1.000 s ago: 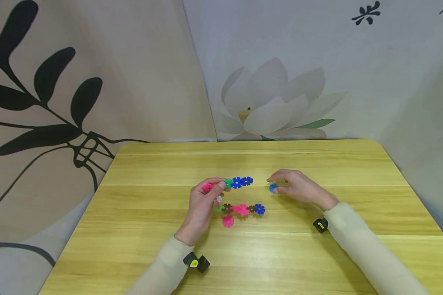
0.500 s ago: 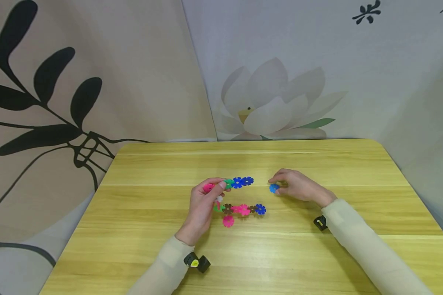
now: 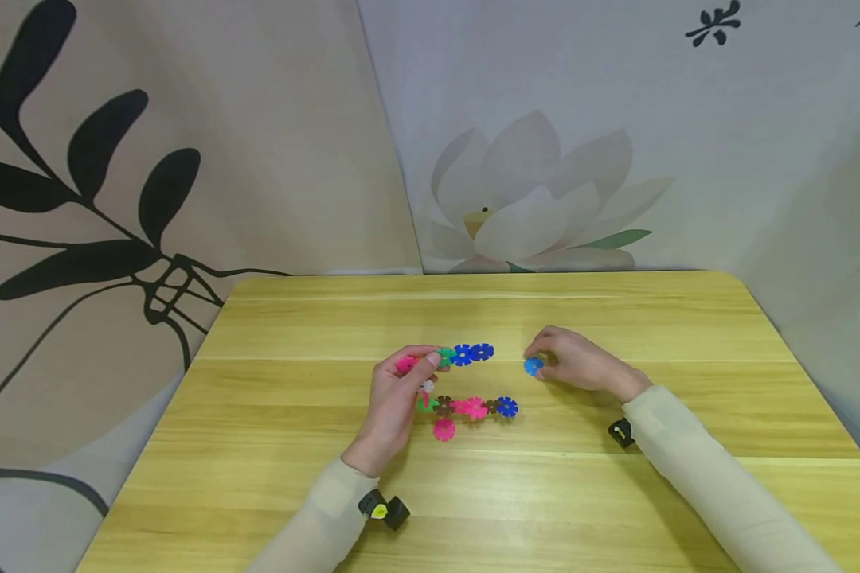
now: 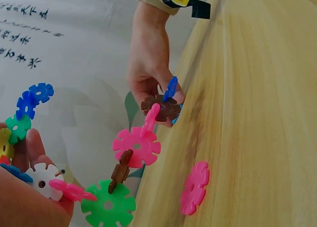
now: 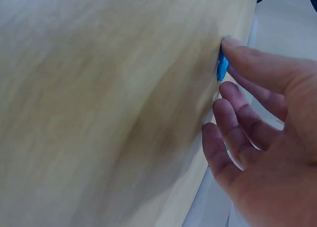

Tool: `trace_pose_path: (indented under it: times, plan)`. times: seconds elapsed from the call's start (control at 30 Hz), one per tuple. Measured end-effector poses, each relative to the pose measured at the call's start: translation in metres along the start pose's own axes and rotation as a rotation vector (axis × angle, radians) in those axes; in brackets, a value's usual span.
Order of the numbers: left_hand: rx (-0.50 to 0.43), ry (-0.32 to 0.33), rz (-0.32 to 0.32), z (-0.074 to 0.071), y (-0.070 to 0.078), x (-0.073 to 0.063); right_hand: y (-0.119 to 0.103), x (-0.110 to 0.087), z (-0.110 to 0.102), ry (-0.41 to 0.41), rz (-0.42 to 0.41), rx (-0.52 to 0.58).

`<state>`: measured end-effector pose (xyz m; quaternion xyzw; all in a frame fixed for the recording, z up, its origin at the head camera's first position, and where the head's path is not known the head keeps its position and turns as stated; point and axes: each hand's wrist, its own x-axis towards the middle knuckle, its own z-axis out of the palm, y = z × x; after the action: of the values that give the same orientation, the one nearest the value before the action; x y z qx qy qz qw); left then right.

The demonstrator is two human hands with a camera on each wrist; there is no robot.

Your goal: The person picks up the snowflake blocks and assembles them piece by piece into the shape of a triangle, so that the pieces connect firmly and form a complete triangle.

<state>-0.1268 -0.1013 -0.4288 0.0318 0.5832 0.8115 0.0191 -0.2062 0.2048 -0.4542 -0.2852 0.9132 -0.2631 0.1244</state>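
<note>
My left hand (image 3: 394, 394) grips a branched chain of slotted flower-shaped plastic discs. From its fingertips the upper branch runs rightward through a green disc (image 3: 445, 357) to two dark blue discs (image 3: 462, 355). A lower branch hangs past the palm: a white disc (image 4: 44, 181), a pink one, a green disc (image 4: 108, 204), then brown and pink discs ending in a dark blue disc (image 3: 507, 407). Yellow and red parts lie partly hidden by the hand. Farther right, my right hand (image 3: 576, 362) pinches a single light blue disc (image 5: 224, 60) between thumb and index finger, close over the tabletop.
One loose pink disc (image 4: 194, 188) lies on the wooden table (image 3: 545, 509) below the lower branch. Behind the table's far edge stands a wall covering (image 3: 545, 191) with a flower print. Black wrist cameras (image 3: 383, 510) sit on both sleeves.
My right hand's fingers have drawn in closer around the light blue disc. The left hand and its chain have stayed nearly still.
</note>
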Motion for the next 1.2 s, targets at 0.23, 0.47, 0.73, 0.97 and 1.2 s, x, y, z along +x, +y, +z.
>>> trace_pose_path:
  times: [0.23, 0.47, 0.73, 0.97, 1.2]
  plan:
    - [0.004, 0.001, 0.004, 0.000, -0.002, 0.000, 0.001, 0.001, 0.001, 0.009, 0.055, 0.043]
    - [0.010, 0.005, -0.006, 0.000, -0.003, 0.000, -0.001, -0.005, 0.002, 0.015, 0.057, 0.107]
    - [0.014, 0.014, -0.009, -0.001, -0.005, 0.000, -0.006, -0.018, 0.001, 0.111, 0.038, 0.151]
    - [0.010, 0.010, 0.001, 0.000, -0.005, -0.001, -0.020, -0.027, -0.001, 0.203, 0.095, 0.220]
    - [0.009, 0.011, 0.000, 0.001, -0.005, 0.000, -0.036, -0.037, -0.005, 0.299, 0.087, 0.226]
